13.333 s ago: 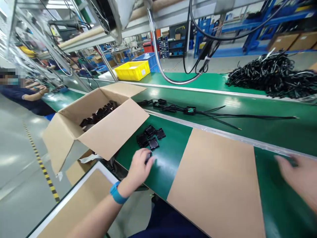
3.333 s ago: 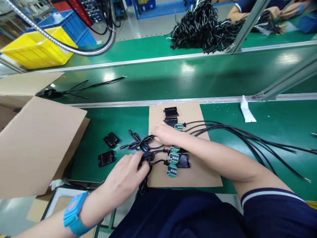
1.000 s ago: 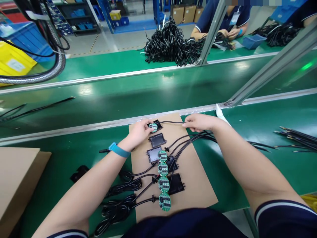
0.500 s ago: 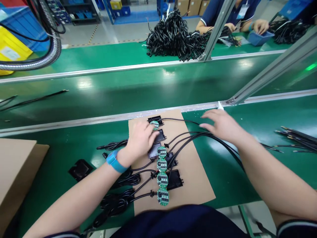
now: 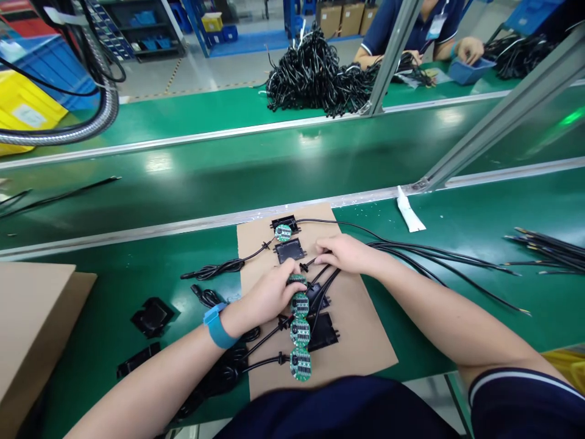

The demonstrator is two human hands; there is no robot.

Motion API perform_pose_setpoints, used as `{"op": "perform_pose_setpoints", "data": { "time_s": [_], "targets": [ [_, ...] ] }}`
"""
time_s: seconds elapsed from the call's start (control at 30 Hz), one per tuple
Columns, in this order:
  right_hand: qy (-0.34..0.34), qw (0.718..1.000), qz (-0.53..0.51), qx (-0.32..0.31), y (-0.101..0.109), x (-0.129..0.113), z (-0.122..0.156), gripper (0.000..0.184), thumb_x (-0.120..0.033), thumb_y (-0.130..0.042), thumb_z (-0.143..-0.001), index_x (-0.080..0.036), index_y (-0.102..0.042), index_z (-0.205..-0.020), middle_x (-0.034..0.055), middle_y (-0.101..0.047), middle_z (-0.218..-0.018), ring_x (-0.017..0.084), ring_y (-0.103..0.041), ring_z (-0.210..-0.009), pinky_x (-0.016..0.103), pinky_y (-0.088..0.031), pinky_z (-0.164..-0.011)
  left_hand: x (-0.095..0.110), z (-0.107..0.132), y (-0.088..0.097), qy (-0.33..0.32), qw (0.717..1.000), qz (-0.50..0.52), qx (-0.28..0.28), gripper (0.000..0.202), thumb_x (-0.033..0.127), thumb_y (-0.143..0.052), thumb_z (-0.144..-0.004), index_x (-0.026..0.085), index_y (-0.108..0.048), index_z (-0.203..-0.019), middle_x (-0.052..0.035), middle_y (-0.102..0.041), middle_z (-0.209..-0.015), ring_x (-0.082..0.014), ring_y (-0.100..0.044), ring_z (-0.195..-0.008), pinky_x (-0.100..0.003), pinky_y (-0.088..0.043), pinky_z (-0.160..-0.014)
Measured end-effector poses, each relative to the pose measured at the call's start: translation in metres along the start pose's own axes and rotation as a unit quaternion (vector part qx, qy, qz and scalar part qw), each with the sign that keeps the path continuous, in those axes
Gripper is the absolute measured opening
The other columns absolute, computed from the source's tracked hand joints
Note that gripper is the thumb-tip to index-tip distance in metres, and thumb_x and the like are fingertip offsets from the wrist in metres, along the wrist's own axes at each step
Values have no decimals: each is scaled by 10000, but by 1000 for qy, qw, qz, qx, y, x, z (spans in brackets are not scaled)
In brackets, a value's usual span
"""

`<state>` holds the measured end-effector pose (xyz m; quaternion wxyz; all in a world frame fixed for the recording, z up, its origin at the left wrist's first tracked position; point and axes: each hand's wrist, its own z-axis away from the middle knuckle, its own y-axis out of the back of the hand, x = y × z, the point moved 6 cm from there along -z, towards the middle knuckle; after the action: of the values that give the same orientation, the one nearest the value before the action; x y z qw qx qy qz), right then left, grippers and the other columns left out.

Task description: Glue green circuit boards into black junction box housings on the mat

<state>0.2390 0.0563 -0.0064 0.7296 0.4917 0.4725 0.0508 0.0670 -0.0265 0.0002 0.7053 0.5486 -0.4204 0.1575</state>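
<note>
Left fingers point(image 5: 289, 268) on a round circuit board point(image 5: 298, 279)

Matt cardboard sheet point(image 5: 361, 344), smooth black plastic casings point(image 5: 289, 250), glossy green belt point(image 5: 219, 177) (almost mirror-like in patches), dull metal on the slanted post point(image 5: 498, 119)

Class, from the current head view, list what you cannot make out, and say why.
Head view, throughout:
Circuit board in the left hand: partly covered by its fingers.
Right hand: hides which black cables it grips, if any.
Coiled cables: partly hidden behind the left forearm.
Cardboard box: cut off by the left edge.
Distant badge: writing too small.
</note>
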Motion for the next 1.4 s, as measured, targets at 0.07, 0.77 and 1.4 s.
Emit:
{"op": "perform_pose_setpoints", "data": {
  "time_s": [0.07,0.77,1.4],
  "targets": [
    [-24,999,-37,23,5,8,-4,220,-376,-660,-933,-188,-636,-821,-23,-617,-715,132,-526,-658,247,-352,-632,-7,-7,12,40,998,44,32,139,308,-582,-959,227,-530,-1060,23,-615,-799,-149,-597,-690,-282,-476,-651],
    [72,997,13,28,-25,-24,26,216,-386,-712,-912,-194,-680,-819,40,-677,-863,207,-607,-901,351,-396,-886,18,36,-22,-3,992,-125,20,301,330,-800,-811,202,-533,-868,-33,-614,-900,-231,-579,-882,-349,-472,-748],
    [24,973,180,141,-16,-32,71,291,-387,-582,-981,-175,-631,-1174,173,-595,-1314,323,-515,-1214,473,-413,-968,3,-7,8,-43,966,-202,153,367,368,-659,-926,199,-594,-1245,-92,-622,-1068,-265,-606,-1067,-407,-508,-948]
  ]
}}
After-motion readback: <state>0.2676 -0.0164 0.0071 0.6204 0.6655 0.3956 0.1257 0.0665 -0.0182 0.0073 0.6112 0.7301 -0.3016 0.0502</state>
